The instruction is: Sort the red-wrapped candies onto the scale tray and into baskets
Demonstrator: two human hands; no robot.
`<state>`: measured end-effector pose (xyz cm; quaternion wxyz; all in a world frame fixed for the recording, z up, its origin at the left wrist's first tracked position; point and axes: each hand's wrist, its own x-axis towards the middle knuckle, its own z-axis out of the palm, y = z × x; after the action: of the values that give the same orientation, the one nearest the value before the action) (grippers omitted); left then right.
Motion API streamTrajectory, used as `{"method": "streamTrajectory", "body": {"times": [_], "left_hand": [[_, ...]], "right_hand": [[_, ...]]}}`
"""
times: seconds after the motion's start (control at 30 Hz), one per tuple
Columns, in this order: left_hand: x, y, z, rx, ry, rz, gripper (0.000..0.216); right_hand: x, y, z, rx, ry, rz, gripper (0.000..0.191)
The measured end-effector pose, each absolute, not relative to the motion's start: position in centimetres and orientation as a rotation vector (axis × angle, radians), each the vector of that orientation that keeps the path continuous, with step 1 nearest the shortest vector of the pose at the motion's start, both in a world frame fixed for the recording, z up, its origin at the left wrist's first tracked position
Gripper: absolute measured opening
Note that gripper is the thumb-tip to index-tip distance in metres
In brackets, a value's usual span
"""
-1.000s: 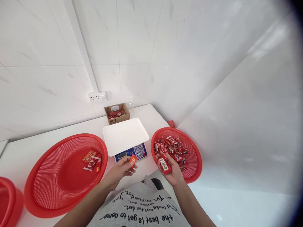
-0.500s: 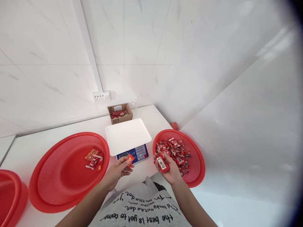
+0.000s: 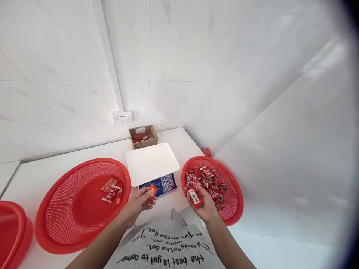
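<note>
My left hand (image 3: 138, 203) pinches a small orange-red candy packet (image 3: 152, 191) just in front of the scale's keypad. My right hand (image 3: 202, 206) is closed on a red candy packet with a white label (image 3: 195, 197), held over the near left rim of the right red basket (image 3: 234, 215). That basket holds several red wrapped candies (image 3: 206, 179). The left red basket (image 3: 70, 224) holds a few candies (image 3: 112, 190) near its right side. Between the baskets stands a scale with a white pan (image 3: 152, 163) and a blue keypad (image 3: 164, 183).
A small cardboard box (image 3: 143, 136) with red packets sits behind the scale by the wall. A wall socket (image 3: 121, 117) is above it. Part of another red basket (image 3: 11, 231) shows at the far left. White tiled walls close in behind and to the right.
Both hands stay closed on their packets. The left hand has drawn slightly left and nearer with its packet; the right hand has barely moved. The view has shifted a little.
</note>
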<state>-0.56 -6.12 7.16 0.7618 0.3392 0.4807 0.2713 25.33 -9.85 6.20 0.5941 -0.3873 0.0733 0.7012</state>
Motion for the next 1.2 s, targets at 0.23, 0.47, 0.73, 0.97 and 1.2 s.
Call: {"method": "streamTrajectory", "body": {"times": [0.23, 0.47, 0.73, 0.97, 1.2], "left_hand": [[0.7, -6.3, 7.4, 0.709, 1.062, 0.642, 0.044], [1.6, -6.1, 8.3, 0.698, 1.132, 0.662, 0.039], [4.7, -6.0, 9.7, 0.677, 1.138, 0.691, 0.038], [6.4, -7.1, 9.8, 0.602, 1.212, 0.676, 0.041], [6.8, -6.2, 9.5, 0.650, 1.230, 0.611, 0.039]], "right_hand": [[25.7, -7.7, 6.6, -0.862, 0.150, 1.712, 0.011], [26.3, -5.7, 6.6, -0.852, 0.175, 1.773, 0.007], [28.6, -4.4, 7.1, -0.905, 0.147, 1.852, 0.009], [29.2, -3.5, 5.2, -0.890, 0.164, 1.926, 0.008], [29.7, -4.3, 4.3, -0.784, 0.160, 1.922, 0.009]]}}
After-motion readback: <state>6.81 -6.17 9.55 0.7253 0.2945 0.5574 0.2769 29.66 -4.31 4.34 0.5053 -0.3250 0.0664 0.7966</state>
